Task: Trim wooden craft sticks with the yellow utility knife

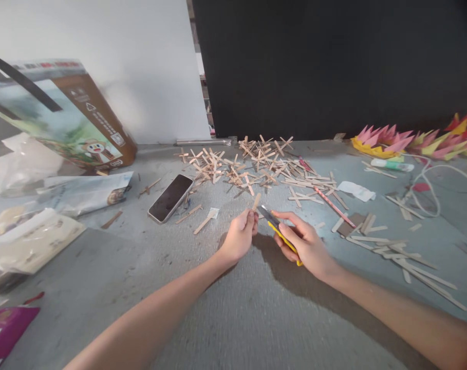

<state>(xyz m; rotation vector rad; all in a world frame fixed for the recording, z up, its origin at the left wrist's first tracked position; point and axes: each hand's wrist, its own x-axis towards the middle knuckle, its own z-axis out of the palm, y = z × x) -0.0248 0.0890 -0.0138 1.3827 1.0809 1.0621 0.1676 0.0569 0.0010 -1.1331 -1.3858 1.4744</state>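
Head view, grey work surface (233, 313). My left hand (240, 238) pinches a short craft stick (256, 200) between thumb and curled fingers, its free end pointing up and away from me. My right hand (305, 245) is closed around a yellow utility knife (281, 234), whose blade tip lies just beside the stick. The two sit near the middle of the surface. Beyond them is a heap of crossed sticks (256, 164), with a smartphone (170, 198) to its left. Loose sticks (395, 253) lie to the right, and paper flowers (406, 141) line the far edge.
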